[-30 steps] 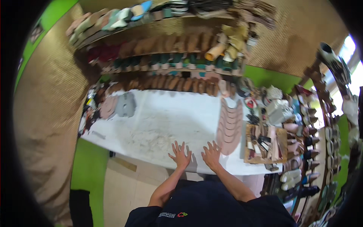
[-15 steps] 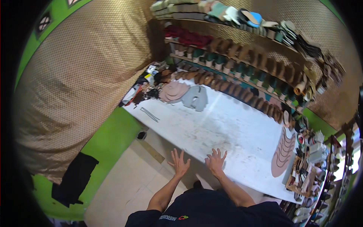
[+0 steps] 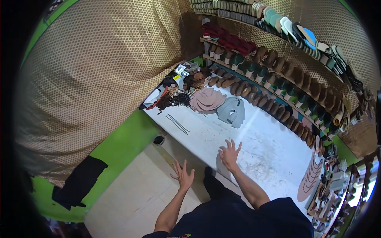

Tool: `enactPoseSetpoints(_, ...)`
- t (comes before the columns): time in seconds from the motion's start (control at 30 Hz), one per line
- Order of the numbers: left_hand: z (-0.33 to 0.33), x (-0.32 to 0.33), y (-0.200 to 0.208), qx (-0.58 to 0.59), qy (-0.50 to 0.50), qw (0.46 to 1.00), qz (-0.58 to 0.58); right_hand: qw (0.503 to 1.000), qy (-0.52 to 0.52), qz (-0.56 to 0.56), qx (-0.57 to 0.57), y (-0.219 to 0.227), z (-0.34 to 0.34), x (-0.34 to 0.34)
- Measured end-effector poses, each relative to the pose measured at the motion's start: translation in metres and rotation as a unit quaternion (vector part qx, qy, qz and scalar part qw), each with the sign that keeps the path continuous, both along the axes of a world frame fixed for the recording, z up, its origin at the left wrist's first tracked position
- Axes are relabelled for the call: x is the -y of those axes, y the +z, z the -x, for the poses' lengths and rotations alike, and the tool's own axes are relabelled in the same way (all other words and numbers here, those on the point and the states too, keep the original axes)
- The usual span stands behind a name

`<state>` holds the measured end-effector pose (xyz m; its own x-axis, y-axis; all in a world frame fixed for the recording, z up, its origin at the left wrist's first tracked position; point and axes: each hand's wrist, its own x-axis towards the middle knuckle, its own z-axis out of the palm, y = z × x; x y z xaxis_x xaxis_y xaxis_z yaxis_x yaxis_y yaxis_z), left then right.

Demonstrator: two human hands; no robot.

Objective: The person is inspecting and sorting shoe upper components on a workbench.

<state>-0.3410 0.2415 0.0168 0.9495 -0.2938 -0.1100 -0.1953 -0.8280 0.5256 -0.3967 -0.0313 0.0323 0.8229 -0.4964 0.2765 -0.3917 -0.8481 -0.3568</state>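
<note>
My left hand (image 3: 183,175) hovers beyond the near edge of the white table, over the floor, its fingers spread and holding nothing. My right hand (image 3: 229,155) is over the table's near edge, fingers apart and nothing in it. Ahead of it on the white table (image 3: 262,144) lies a fanned stack of grey cut pieces (image 3: 231,112). Beside that stack, to the left, sits a pile of pinkish-brown cut pieces (image 3: 207,99). Nearer the table's left end lie thin dark strips (image 3: 178,124). Neither hand touches any of these pieces.
Shelves of shoes (image 3: 278,63) and stacked soles (image 3: 234,10) stand behind the table, with a row of brown shoes (image 3: 270,105) along its back. Dark scraps (image 3: 180,98) clutter the left corner. A pink sheet with wavy strips (image 3: 309,180) and a tool box (image 3: 323,198) lie right.
The view has shifted, bringing the table's left end nearer. My right hand has moved forward over the table; my left hand stays off its edge. Both remain empty.
</note>
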Motion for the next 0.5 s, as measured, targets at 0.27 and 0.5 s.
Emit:
enactPoseSetpoints(0.27,-0.108,0.045,0.024,0.027,-0.070,0.997,0.014,0.999,-0.035,-0.002,0.032,-0.017,-0.147,0.081)
enactPoseSetpoints(0.5,-0.201,0.081,0.044,0.013,-0.149,0.989,-0.020,0.994,-0.067,0.021,0.088,-0.011,-0.258,0.123)
